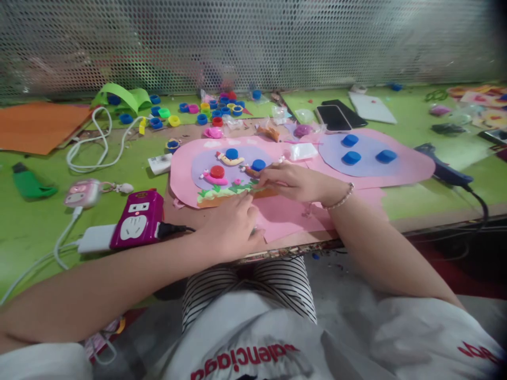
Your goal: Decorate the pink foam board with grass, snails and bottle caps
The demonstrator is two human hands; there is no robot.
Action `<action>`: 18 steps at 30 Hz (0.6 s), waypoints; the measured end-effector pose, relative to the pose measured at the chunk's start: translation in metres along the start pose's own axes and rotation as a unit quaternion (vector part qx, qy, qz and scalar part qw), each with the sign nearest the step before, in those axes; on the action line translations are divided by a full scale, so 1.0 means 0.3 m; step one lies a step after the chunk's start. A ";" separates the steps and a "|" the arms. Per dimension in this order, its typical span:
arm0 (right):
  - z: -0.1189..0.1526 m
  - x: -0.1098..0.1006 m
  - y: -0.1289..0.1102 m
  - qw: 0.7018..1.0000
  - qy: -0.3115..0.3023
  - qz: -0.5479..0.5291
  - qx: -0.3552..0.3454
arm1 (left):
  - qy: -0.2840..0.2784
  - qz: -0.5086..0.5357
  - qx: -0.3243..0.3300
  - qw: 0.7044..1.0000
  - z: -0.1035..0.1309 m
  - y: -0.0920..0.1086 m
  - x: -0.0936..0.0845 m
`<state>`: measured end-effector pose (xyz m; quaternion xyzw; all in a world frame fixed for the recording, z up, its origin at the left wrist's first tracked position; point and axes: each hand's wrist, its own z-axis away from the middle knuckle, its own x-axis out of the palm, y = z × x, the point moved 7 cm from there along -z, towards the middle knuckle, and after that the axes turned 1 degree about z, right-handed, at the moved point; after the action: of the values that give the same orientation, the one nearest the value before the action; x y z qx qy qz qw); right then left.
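Two bare hands, the left hand [233, 227] and the right hand [291, 182], are resting close together at the clay border [222, 198] along the lower edge of the pink panel [180, 171]. This panel is lying on the bench [31, 221], in front of the person. The left hand is curling its fingers, about half closed, at the border's near side; the right hand is bending its fingers downward, with little gap between them. I cannot tell if either is pinching a piece, because the fingers are hiding the contact.

Near the right fingers, the brown snail [249, 171] with its blue cap [259, 165] is sitting; a careless knuckle could be pushing it askew. Too strong pressing could be flattening the green leaves [237, 188]. Also, the black cord [184, 228] is running toward the left wrist, so a backward movement could be tugging it.
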<state>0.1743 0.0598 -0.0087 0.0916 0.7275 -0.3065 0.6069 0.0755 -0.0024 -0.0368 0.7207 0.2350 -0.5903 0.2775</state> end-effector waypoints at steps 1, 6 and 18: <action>0.002 -0.004 -0.001 1.000 0.000 -0.004 -0.002 | 0.001 0.000 0.000 1.000 0.002 0.000 0.002; 0.006 -0.023 -0.003 0.999 0.032 -0.018 -0.015 | -0.004 0.000 0.001 1.000 0.004 0.003 0.003; -0.004 0.019 0.005 0.999 0.017 0.026 -0.009 | 0.007 -0.014 0.005 1.000 0.004 0.007 -0.002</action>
<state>0.1727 0.0604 -0.0146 0.1102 0.7380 -0.2819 0.6031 0.0760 -0.0048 -0.0361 0.7226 0.2438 -0.5906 0.2640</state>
